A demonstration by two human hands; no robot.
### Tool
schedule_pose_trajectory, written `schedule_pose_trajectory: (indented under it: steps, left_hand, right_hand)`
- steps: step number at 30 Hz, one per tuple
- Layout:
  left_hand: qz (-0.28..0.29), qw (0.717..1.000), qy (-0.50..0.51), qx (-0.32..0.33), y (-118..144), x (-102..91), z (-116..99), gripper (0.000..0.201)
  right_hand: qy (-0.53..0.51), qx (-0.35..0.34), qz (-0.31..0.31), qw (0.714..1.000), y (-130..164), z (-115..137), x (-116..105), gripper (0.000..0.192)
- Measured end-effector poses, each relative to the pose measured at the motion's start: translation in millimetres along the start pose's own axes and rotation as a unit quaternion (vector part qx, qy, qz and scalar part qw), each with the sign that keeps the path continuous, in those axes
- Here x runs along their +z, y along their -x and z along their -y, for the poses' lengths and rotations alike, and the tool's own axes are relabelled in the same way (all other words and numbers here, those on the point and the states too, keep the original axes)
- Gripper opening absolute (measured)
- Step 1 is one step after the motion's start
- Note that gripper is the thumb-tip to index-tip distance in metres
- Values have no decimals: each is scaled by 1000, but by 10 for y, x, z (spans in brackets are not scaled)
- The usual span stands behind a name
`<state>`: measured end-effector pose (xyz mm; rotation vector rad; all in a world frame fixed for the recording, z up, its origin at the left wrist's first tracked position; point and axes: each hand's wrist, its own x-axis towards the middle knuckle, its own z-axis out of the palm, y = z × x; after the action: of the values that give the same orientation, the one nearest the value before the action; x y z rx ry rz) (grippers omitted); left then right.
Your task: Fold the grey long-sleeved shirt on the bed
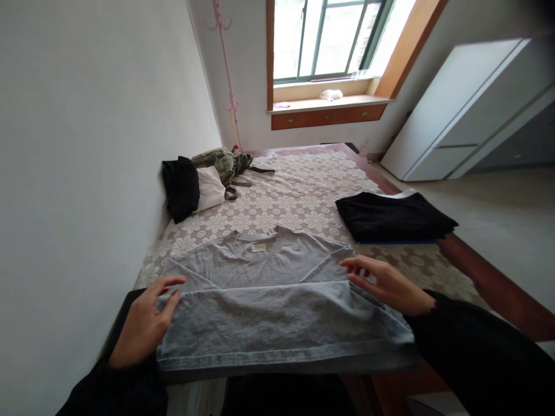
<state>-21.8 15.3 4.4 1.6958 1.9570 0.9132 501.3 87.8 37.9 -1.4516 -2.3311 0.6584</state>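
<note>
grey cotton t-shirt (277, 300) spread flat on near end of bed with white floral lace cover (295, 196), lower part folded up, left hand (145, 323) on left edge, right hand (388, 283) on right edge, fingers loosely spread, gripping nothing, folded black garment (392, 216) beyond right hand

Both hands (145, 323) (388, 284) flat, fingers spread

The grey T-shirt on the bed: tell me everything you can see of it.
The grey T-shirt lies flat on the bed's floral cover, collar away from the person, a pale label inside the neck. It looks like soft knit cotton. Its lower part is folded up over the chest. The left hand rests on its left edge; the right hand presses its right side.
</note>
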Motion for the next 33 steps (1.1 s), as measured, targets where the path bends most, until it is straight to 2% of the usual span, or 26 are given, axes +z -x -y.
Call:
schedule_pose_trajectory:
  steps: [3, 5, 8, 10, 13, 16, 18, 21, 27, 30, 33]
  left_hand:
    - [-22, 996, -76, 33, 303, 84, 428, 33]
    - [-21, 994, -94, 57, 412, 169, 597, 35]
    - [-36, 988, -114, 102, 542, 222, 646, 36]
    - [-38, 980, -121, 151, 655, 223, 588, 34]
    - [19, 968, -121, 219, 865, 247, 456, 33]
    - [94, 957, -131, 242, 1023, 316, 334, 36]
    - [112, 957, -134, 234, 1056, 349, 277, 29]
    - [122, 964, -115, 208, 1017, 333, 225, 14]
    - [146, 970, -76, 177, 899, 189, 128, 18]
    - [164, 966, -84, 181, 879, 148, 90, 12]
    - [177, 961, -85, 195, 873, 119, 96, 17]
  right_hand:
    - [33, 18, -44, 998, 477, -197, 104, 35]
    - [61, 10, -94, 994, 674, -281, 190, 32]
    - [108, -24, -167, 980, 851, -267, 276, 29]
    - [131, -62, -175, 974, 932, -156, 318, 28]
    - [149, -112, -124, 975, 1016, 108, 423, 37]
    - [148, -150, -38, 977, 1003, 363, 599, 46]
    - [150, -172, -5, 974, 931, 473, 713, 39]
    - [155, -180, 13, 971, 793, 544, 803, 16]
    - [132, -149, 76, 977, 657, 590, 685, 24]
    - [133, -101, 83, 982, 574, 625, 580, 25]
    - [142, -49, 70, 986, 409, 647, 488, 25]
